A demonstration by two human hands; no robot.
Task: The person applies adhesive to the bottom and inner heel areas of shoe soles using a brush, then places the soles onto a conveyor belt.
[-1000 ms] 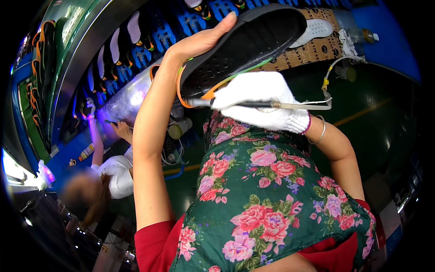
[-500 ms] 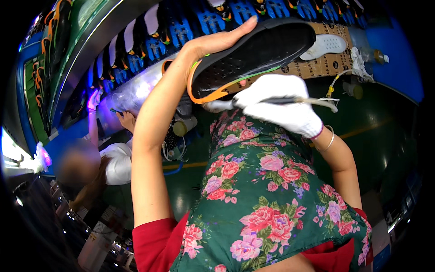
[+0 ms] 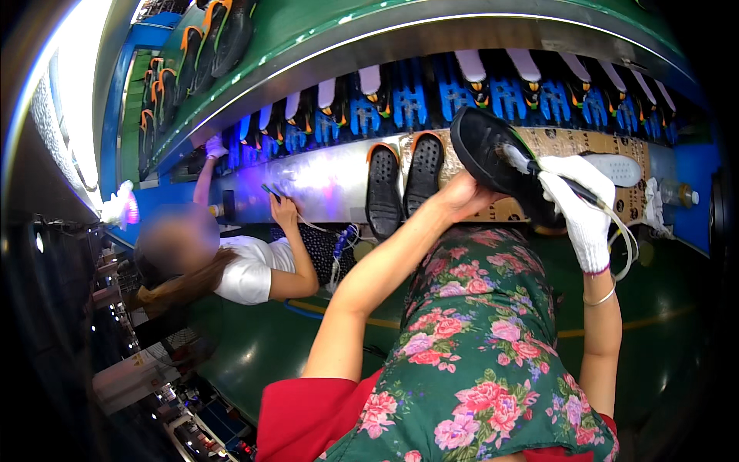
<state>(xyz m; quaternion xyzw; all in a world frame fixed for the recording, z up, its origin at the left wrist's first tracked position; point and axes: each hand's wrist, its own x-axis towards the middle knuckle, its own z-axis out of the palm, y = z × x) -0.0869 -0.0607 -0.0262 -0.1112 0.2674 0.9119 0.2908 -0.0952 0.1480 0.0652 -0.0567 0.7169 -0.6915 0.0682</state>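
My bare left hand grips a black shoe sole from beneath and holds it tilted over the bench. My right hand, in a white glove, is closed around a dark-handled brush with a thin pale tube trailing from it. The brush's whitish tip lies against the inside of the sole. Left of my hands, two black soles with orange heel edges, one outer and one inner, rest on the bench. The far end of the held sole is partly hidden by the glove.
A brown cardboard sheet covers part of the metal bench; a white perforated insole lies on it. Behind runs a rack of blue holders under a green-topped shelf. A bottle stands right. A co-worker works left.
The sole has moved right and away from me, and its angle has changed. The brush has come from beside its edge onto its inside. My view has swung, showing the two resting soles.
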